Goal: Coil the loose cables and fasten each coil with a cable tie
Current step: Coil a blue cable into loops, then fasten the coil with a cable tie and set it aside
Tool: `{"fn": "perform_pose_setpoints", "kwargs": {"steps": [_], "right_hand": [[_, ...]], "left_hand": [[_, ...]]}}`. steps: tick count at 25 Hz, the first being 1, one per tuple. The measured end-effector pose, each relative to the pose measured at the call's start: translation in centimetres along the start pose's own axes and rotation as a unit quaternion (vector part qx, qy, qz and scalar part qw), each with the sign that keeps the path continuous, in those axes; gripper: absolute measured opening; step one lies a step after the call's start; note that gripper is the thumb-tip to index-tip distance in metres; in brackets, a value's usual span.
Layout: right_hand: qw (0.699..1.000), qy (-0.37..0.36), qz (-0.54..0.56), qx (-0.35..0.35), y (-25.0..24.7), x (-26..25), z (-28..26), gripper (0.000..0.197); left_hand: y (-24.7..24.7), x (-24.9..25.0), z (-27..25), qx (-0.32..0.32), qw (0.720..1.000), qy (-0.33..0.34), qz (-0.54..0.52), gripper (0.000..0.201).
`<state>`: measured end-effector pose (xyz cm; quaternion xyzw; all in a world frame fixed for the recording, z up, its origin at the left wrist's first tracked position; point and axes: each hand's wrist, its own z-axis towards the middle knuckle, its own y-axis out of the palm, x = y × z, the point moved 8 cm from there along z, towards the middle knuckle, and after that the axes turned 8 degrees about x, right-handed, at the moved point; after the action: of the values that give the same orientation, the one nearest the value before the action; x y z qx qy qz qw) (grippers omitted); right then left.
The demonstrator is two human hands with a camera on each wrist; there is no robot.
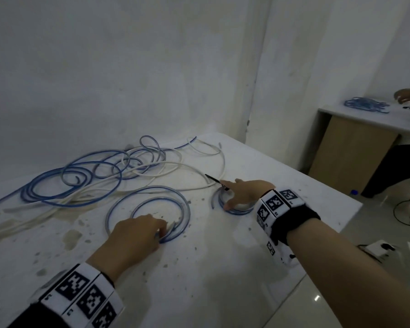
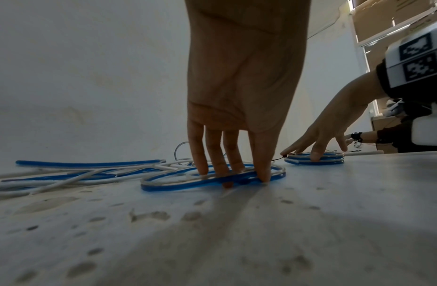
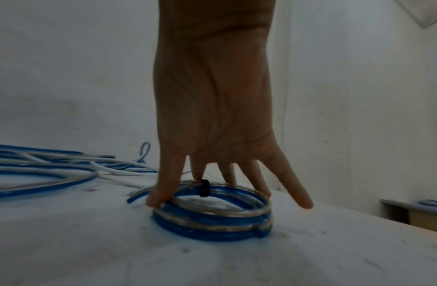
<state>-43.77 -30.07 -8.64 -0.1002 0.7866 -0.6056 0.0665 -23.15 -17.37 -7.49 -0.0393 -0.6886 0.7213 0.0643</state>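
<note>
Head view showed one coil [image 1: 237, 210] tied under spread right fingers [image 1: 230, 205]; left fingers [image 1: 160, 229] pressed a loose coil [image 1: 185, 204]; tangle [image 1: 92, 176] remained.

Left hand [image 1: 137, 233] reached forward over the desk [image 1: 199, 280], palm down, near its middle; fingers [image 2: 200, 154] straight and close together, tips pressed down. Right hand [image 1: 244, 192] was stretched further out toward the desk's far right edge, palm down, fingers [image 3: 291, 185] splayed wide, thumb and fingertips planted. Both forearms were bare. Each wrist wore a white band printed with black square markers.
</note>
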Motion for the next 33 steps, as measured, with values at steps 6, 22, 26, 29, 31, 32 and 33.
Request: {"fn": "perform_pose_setpoints", "kwargs": {"steps": [6,22,26,29,31,32,33], "right_hand": [[0.994,0.064,-0.036,0.086,-1.7,6.9,3.3,0.066],[0.944,-0.272,0.160,0.091,-9.1,-11.0,-1.4,0.041],[0.935,-0.320,0.154,0.022,-8.5,-21.0,-6.8,0.035],[0.906,-0.303,0.281,0.089,-11.0,-24.3,-9.1,0.046],[0.873,-0.341,0.306,0.165,-12.6,-26.7,-11.3,0.043],[0.857,-0.365,0.305,0.199,-13.0,-28.2,-12.8,0.042],[0.838,-0.391,0.313,0.216,-13.1,-29.6,-14.4,0.041]], "left_hand": [[-0.5,0.4,0.5,-0.014,0.999,0.016,-0.036,0.013],[-4.8,-2.2,0.0,0.074,0.986,-0.034,-0.149,0.003],[-8.9,-5.8,-3.1,0.194,0.960,-0.111,-0.168,0.011],[-8.7,-8.9,-6.5,0.200,0.800,-0.238,-0.514,0.017],[-8.2,-10.5,-7.9,0.187,0.613,-0.272,-0.718,0.018],[-8.4,-11.6,-8.5,0.184,0.564,-0.265,-0.761,0.018],[-8.6,-13.0,-9.1,0.185,0.532,-0.261,-0.784,0.018]]}}
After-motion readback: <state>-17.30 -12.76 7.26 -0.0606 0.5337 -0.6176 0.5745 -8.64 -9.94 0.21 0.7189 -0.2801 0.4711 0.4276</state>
